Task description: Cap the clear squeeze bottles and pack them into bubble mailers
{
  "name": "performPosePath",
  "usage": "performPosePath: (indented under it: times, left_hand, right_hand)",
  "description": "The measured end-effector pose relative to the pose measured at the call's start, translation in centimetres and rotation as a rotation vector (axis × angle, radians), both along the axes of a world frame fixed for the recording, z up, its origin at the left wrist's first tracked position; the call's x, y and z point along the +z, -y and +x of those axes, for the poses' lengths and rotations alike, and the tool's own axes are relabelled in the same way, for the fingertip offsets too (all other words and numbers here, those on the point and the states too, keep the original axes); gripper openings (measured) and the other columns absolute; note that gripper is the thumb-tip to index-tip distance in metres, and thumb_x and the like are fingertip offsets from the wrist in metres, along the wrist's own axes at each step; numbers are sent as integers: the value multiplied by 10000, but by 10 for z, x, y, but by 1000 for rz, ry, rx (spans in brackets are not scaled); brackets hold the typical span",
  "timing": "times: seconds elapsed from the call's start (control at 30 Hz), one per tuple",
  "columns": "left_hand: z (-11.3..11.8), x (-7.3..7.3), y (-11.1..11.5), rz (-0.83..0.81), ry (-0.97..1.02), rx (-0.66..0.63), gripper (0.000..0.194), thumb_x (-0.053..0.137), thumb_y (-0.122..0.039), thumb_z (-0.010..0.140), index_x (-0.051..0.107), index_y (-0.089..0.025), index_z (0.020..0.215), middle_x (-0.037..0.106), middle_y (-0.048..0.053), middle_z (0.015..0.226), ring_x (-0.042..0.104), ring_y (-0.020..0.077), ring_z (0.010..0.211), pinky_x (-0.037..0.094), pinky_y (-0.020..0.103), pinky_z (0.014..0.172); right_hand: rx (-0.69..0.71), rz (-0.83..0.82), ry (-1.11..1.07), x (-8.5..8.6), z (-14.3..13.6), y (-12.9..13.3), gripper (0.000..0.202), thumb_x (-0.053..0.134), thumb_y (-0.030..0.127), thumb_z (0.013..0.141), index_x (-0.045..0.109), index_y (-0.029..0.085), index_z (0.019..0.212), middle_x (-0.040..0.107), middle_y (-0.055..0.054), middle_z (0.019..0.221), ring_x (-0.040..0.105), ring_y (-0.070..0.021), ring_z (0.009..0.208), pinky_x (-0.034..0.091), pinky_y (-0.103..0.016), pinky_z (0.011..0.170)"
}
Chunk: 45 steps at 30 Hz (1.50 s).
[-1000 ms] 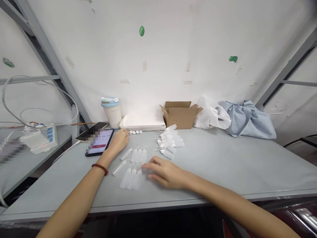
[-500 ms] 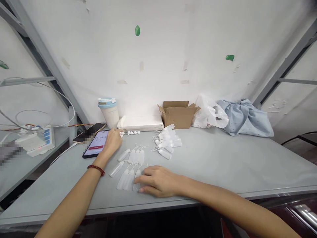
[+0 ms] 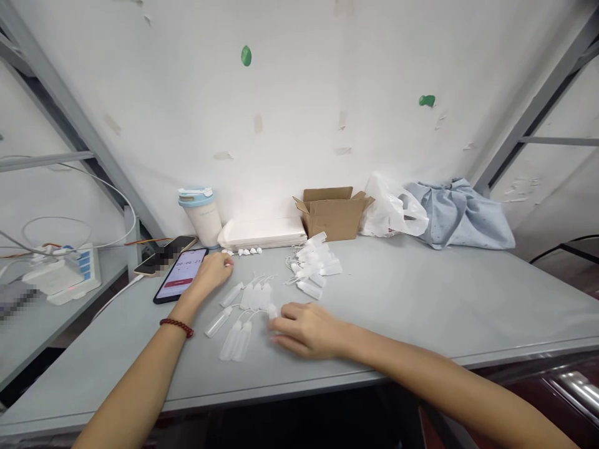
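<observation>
My right hand (image 3: pixel 304 327) is closed around a small translucent plastic bottle; only its white top (image 3: pixel 272 310) shows past the fingers. It is just above the grey table, beside a group of similar bottles (image 3: pixel 241 340) with thin white straps lying in two rough rows. My left hand (image 3: pixel 215 271) is closed, its fingers curled, in front of a short row of small white caps (image 3: pixel 250 252). Whatever those fingers may hold is hidden. Further back, more such bottles (image 3: pixel 316 262) lie in a loose heap.
A phone showing a timer (image 3: pixel 182 277) lies left of my left hand, with a darker phone (image 3: pixel 163 255) behind it. Along the wall stand a blue-lidded cup (image 3: pixel 201 218), a white stack (image 3: pixel 262 234), a cardboard box (image 3: pixel 332 218), a plastic bag (image 3: pixel 388 212) and blue cloth (image 3: pixel 461 215).
My right hand has lifted a bottle from the front row and shifted slightly up and right. My left hand has drawn slightly away from the caps. The view has shifted a little.
</observation>
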<state>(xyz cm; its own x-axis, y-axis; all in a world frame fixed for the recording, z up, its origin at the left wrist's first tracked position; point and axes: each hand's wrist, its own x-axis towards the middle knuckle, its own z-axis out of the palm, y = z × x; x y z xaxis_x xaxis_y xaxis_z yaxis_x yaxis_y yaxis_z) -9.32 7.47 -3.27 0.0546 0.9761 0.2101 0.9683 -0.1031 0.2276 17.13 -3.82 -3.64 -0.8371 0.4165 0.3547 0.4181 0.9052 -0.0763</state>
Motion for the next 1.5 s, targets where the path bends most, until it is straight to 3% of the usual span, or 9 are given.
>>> performPosePath:
  times: [0.1,0.27,0.47,0.57,0.7,0.9,1.07,1.17,1.5]
  left_hand:
    - [8,10,9,-33,234,-26,184,546,-225,626,675,-138,725,708,90,781,637,275,802,453,325,741]
    - [41,31,37,-285,1113,-146,233,704,-296,611,634,-160,786,697,47,831,640,226,888,461,320,842]
    - [81,35,66,-528,1460,-376,176,697,-259,698,552,-165,733,657,38,906,605,206,998,434,320,906]
    - [88,34,71,-559,1537,-469,185,698,-232,707,525,-180,750,628,5,890,589,196,1025,414,323,925]
    - [90,31,72,-587,1547,-537,178,689,-224,721,524,-187,779,618,6,912,578,186,1024,406,323,924]
    - [92,28,70,-577,1497,-588,167,673,-223,737,535,-167,814,627,31,888,595,146,849,454,264,761]
    - [90,30,70,-541,1516,-604,188,682,-185,721,523,-156,818,610,34,891,580,134,781,471,248,666]
    - [89,33,70,-540,1518,-620,167,662,-176,739,516,-156,818,612,42,901,582,139,766,482,260,641]
    - [91,28,70,-555,1482,-598,185,691,-243,718,605,-148,852,647,40,803,603,152,675,450,258,588]
  right_hand:
    - [-36,38,-107,0,3,-5,255,347,297,913,558,177,994,526,-31,743,449,-123,619,301,-223,523]
    - [-83,3,-265,-3,4,-13,167,392,212,880,547,180,932,514,-25,727,440,-121,610,330,-220,538]
    - [-68,-470,-495,-1,5,-19,60,443,196,855,493,189,888,557,-5,785,492,-89,624,414,-201,583]
    - [-53,-643,-520,4,5,-20,29,451,197,845,476,187,834,555,12,728,516,-86,613,415,-198,567]
    - [-36,-735,-539,9,6,-19,40,459,196,840,463,184,802,557,12,715,530,-88,610,413,-204,564]
    - [-15,-832,-599,11,8,-19,90,490,250,840,461,179,793,547,7,729,534,-93,621,410,-217,561]
    - [59,-1102,-769,11,8,-22,216,540,350,825,402,185,806,574,-20,820,534,-86,610,421,-231,541]
    - [90,-1237,-831,11,9,-26,287,582,370,799,350,201,791,601,-6,774,533,-83,565,420,-233,519]
    - [119,-1337,-819,14,10,-27,352,622,386,766,322,202,756,641,-27,829,549,-71,527,417,-232,511]
